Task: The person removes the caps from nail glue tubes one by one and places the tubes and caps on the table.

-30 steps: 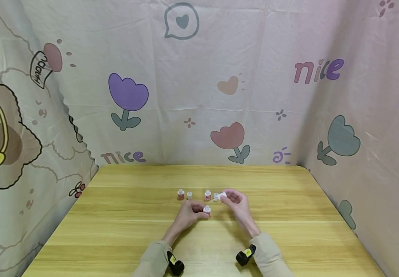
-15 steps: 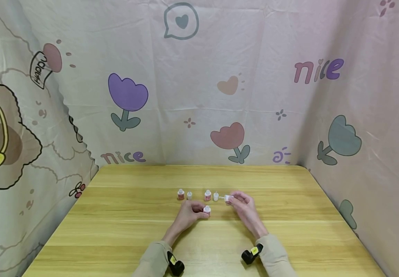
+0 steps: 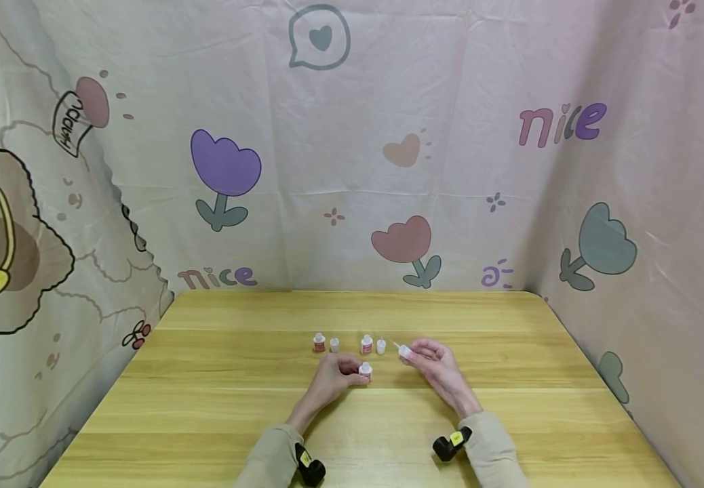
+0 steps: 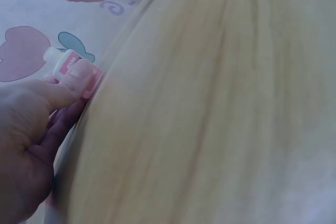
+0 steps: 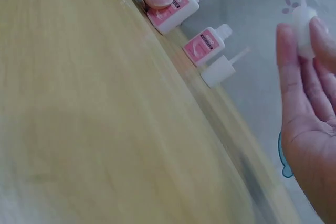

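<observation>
My left hand (image 3: 329, 379) pinches a small white bottle (image 3: 365, 373) with a pink label between thumb and fingers, upright on the table. That bottle's neck is uncapped in the right wrist view. To the right, my right hand (image 3: 439, 374) holds a white brush cap (image 3: 405, 352) by its sides, its thin brush tilted up to the left. Just beyond the held bottle stands another uncapped bottle (image 3: 367, 344), and beside it a brush cap (image 5: 218, 72) stands brush up. Further left are a third bottle (image 3: 319, 343) and one more brush cap (image 3: 334, 345), also brush up.
The wooden table (image 3: 236, 407) reaches back to a printed cloth backdrop (image 3: 340, 169), which also hangs along both sides. Each wrist carries a small black camera, such as the right one (image 3: 452, 444).
My right hand has moved right, away from the standing caps. The brush of its cap has swung from pointing down-left to pointing up-left. My left hand and its bottle stay put.
</observation>
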The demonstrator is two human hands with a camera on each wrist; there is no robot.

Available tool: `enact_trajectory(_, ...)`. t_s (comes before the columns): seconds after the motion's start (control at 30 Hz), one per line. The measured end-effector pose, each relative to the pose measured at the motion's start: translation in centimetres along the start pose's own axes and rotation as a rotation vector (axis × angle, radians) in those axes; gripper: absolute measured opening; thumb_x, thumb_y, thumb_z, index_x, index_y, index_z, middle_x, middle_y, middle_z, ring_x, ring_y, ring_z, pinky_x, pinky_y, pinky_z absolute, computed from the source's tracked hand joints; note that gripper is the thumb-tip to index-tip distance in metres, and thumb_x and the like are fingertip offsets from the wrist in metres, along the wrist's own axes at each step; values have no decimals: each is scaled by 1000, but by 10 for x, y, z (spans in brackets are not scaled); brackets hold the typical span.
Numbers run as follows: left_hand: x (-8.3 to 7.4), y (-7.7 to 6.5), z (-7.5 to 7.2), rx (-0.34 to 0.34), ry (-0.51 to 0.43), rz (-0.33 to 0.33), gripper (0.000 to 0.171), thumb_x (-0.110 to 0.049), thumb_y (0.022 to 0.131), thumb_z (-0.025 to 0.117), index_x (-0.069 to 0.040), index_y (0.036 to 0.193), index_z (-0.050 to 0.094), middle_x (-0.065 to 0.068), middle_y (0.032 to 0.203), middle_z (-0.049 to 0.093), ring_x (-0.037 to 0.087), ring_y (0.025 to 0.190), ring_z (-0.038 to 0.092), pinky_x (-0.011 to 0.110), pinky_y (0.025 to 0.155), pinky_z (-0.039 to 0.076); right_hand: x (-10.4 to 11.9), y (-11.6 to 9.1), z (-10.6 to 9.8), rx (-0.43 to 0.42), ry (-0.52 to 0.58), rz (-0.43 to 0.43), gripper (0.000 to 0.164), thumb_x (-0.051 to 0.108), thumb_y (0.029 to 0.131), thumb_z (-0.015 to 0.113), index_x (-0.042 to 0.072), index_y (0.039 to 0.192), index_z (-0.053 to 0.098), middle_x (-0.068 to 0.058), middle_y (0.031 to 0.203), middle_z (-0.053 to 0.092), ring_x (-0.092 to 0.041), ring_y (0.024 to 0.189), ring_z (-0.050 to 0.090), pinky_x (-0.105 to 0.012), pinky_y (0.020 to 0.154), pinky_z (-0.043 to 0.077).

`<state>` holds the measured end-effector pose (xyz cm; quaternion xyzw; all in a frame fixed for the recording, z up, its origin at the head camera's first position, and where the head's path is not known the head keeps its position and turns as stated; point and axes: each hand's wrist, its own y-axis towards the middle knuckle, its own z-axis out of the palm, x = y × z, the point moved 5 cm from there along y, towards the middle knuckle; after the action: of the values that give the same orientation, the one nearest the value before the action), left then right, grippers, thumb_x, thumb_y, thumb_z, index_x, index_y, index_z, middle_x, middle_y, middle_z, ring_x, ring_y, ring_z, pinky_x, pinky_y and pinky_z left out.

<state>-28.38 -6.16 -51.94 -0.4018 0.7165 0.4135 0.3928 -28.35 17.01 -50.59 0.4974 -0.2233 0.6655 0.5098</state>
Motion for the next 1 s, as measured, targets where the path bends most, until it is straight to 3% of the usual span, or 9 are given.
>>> enact_trajectory(0.17,1,0,0,-4,0,0,14,-5,78,84,-2,90,77,15,85,78,6,74,72,17,67,55,0,-1,-3,-7,-81,25,30,-4,99,54,13,115,72,1,107,75,-9,94,70,-23,91,56)
enact_trajectory(0.4,1,-2,2,-19,-5,-27,14,-4,78,84,-3,90,77,15,86,78,7,75,72,17,67,56,-3,-3,-10,-1,-188,95,37,9,106,46,-15,134,51,5,111,68,-6,96,61,-18,91,51)
enact_trajectory(0.57,-3,-3,6,-43,-29,-39,15,-2,78,84,-1,91,77,17,88,78,7,75,72,17,69,57,-2,-4,-16,-22,-255,109,39,9,106,47,-19,134,46,7,115,66,-6,97,61,-17,92,51)
enact_trajectory(0.8,-10,-3,21,-76,-25,-45,16,0,76,84,0,91,77,17,87,78,9,72,71,18,67,56,2,-6,-23,-76,-394,115,47,6,103,52,-27,133,37,-2,113,64,-10,99,62,-20,91,54)
enact_trajectory(1.0,-14,4,33,-107,29,-57,15,-3,77,84,-3,91,78,13,87,79,9,72,71,18,68,55,3,-5,-31,-150,-507,142,45,2,96,62,-21,132,45,-9,108,65,-9,94,65,-21,87,56)
